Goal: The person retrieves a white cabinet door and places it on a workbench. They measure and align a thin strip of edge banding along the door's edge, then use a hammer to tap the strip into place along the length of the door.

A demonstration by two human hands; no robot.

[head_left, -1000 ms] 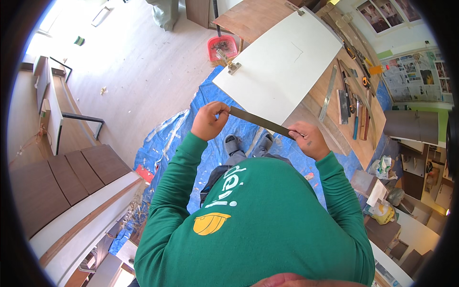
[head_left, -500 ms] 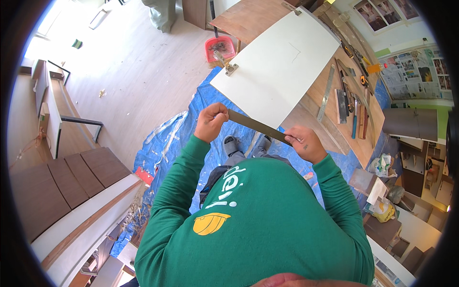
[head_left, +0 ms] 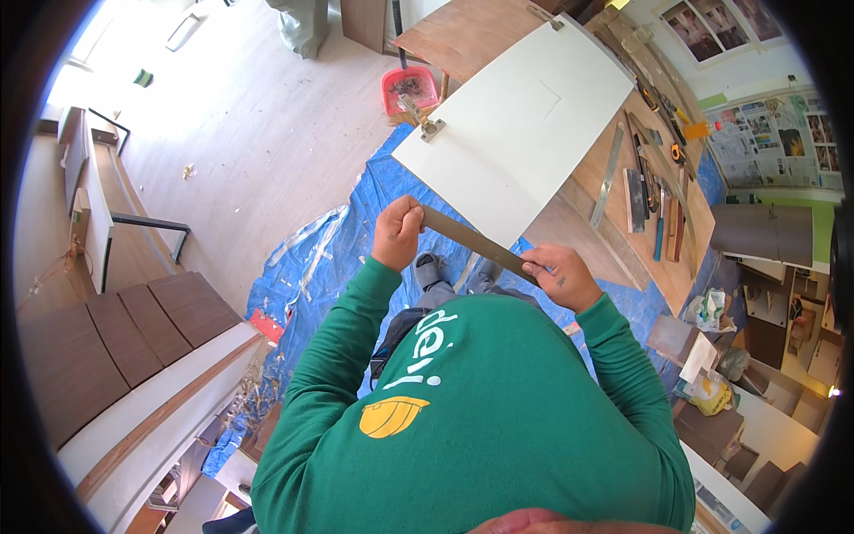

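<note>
My left hand [head_left: 398, 233] grips one end of a flat olive-brown strip [head_left: 473, 240], thumb and fingers closed on it. My right hand [head_left: 560, 278] is closed on the strip's other end, so it slopes down to the right. Beyond the strip lies a white board [head_left: 516, 133] on a wooden worktable [head_left: 583, 222], with a metal clamp [head_left: 431, 127] at its left edge and another [head_left: 553, 23] at its far corner. Right of the board are a steel ruler [head_left: 607, 173], a blue-handled tool [head_left: 658, 236] and several other hand tools.
A blue tarp [head_left: 302, 258] lies under my feet. A red dustpan [head_left: 407, 89] stands left of the table on the pale floor [head_left: 222, 133]. Brown panels [head_left: 142, 320] and black metal frames [head_left: 151, 221] are at the left; boxes and bags [head_left: 712, 387] crowd the lower right.
Both hands have come slightly lower with the strip, and my right hand has shifted a little leftward. Both keep hold of it.
</note>
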